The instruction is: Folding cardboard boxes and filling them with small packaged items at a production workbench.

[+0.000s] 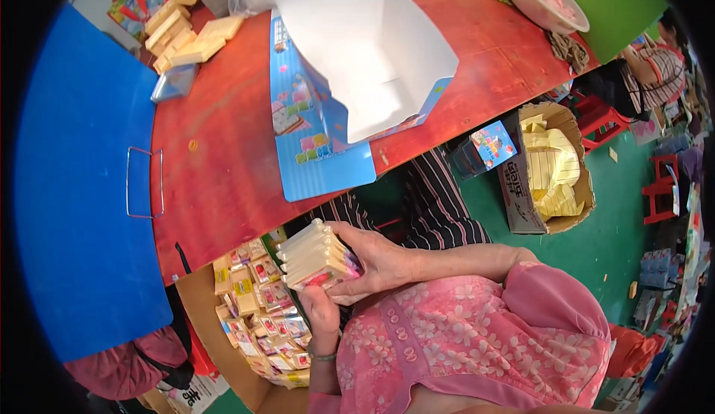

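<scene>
A stack of small flat cream packs with red and purple printing is held above my lap. My right hand wraps round the stack from its right side. Below it, my left hand grips the lower end with curled fingers, partly hidden behind the packs. Beside my left hand stands a brown cardboard box full of similar small packs. On the red table ahead, an open blue printed carton shows its white inside.
Cream blocks and a clear plastic tub lie at the table's far left. A pink-filled bowl sits far right. A blue panel borders the left. On the green floor stands a carton with yellow sheets. A person sits far right.
</scene>
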### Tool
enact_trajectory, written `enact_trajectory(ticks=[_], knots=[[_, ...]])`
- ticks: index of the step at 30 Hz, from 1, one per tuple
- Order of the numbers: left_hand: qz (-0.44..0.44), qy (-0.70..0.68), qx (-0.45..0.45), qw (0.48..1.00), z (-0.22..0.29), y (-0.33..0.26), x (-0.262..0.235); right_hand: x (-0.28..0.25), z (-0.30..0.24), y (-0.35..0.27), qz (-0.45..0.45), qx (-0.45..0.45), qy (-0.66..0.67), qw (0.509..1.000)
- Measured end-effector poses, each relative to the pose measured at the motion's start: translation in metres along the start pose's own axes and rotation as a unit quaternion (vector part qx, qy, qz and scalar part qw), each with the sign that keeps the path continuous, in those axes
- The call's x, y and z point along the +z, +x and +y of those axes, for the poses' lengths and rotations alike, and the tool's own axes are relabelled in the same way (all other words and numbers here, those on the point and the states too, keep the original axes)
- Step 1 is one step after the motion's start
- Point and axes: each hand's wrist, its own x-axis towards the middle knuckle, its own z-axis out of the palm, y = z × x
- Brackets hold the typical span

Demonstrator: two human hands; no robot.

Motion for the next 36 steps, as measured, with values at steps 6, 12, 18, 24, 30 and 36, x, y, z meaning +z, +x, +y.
enact_trajectory(ticks=[6, 12, 18, 24, 30, 36], knots=[[-0.119, -0.136, 0.099, 0.979, 0.099, 0.089, -0.001, -0.045, -0.081, -0.009, 0.064, -0.031, 0.150, 0.986], [-0.111, 0.223, 0.334, 0.909, 0.146, 0.182, 0.059, -0.089, -0.119, 0.000, 0.142, -0.108, 0.408, 0.895], [-0.196, 0.323, 0.443, 0.813, 0.125, 0.231, 0.083, -0.119, -0.137, 0.058, 0.229, -0.162, 0.518, 0.808], [-0.165, 0.303, 0.354, 0.869, 0.122, 0.222, 0.089, -0.140, -0.136, 0.106, 0.325, -0.140, 0.564, 0.746], [-0.112, 0.284, 0.422, 0.854, 0.113, 0.220, 0.095, -0.159, -0.109, 0.134, 0.338, -0.158, 0.578, 0.726], [-0.064, 0.324, 0.455, 0.827, 0.105, 0.226, 0.087, -0.153, -0.111, 0.149, 0.433, -0.157, 0.478, 0.748]])
